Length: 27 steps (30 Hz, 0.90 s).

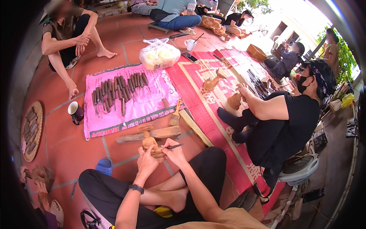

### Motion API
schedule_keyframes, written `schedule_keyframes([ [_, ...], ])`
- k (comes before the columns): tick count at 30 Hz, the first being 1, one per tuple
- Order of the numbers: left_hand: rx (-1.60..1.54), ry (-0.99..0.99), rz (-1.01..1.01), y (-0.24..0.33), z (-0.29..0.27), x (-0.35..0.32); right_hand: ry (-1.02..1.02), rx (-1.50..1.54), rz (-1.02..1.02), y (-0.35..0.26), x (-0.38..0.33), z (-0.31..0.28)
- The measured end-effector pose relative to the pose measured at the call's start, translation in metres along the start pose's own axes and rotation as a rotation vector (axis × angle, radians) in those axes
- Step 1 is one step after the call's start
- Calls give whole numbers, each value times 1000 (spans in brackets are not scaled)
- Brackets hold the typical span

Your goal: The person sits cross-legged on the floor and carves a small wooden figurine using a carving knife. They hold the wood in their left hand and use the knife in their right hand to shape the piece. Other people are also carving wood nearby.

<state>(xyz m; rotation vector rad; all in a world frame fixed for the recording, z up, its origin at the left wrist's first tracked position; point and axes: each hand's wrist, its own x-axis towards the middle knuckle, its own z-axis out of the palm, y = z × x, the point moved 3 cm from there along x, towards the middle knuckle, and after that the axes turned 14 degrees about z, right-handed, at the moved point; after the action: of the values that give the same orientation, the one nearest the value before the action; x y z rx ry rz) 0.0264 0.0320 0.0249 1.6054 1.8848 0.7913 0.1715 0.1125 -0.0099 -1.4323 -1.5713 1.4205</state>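
A small carved wooden figurine [148, 142] stands in my left hand [147, 162], whose fingers wrap round its base. My right hand [174, 154] is closed on a slim dark carving tool [175, 146] close beside the figurine's lower part; the tool's working end is hard to make out. Just beyond the figurine lies a rough wooden beam [164, 133]. Past that, a flat brush [175, 115] with a wooden handle rests by the edge of a pink plastic sheet [93, 124]. Several chisels [121, 88] with brown handles lie in a cluster on the sheet.
A mug [76, 113] stands left of the sheet, near a round basket [37, 110] of tools. A white plastic bag [159, 55] sits beyond. On a red mat [228, 141] to my right, a co-worker [288, 110] holds a carving. A blue slipper [104, 166] lies near my knee.
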Motion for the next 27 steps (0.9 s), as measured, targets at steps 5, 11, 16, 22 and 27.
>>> schedule_keyframes([
  [5,-16,-6,-14,-14,0,0,44,-153,37,-28,-17,18],
  [11,-4,17,-9,-8,-1,1,38,41,78,-3,-8,2],
  [16,-31,-6,-26,-12,1,0,54,-107,57,-33,-21,11],
  [22,-45,-18,-50,-10,-3,0,57,-16,74,-22,-21,5],
  [27,-39,-29,-22,-3,-2,0,28,192,90,13,-9,0],
])
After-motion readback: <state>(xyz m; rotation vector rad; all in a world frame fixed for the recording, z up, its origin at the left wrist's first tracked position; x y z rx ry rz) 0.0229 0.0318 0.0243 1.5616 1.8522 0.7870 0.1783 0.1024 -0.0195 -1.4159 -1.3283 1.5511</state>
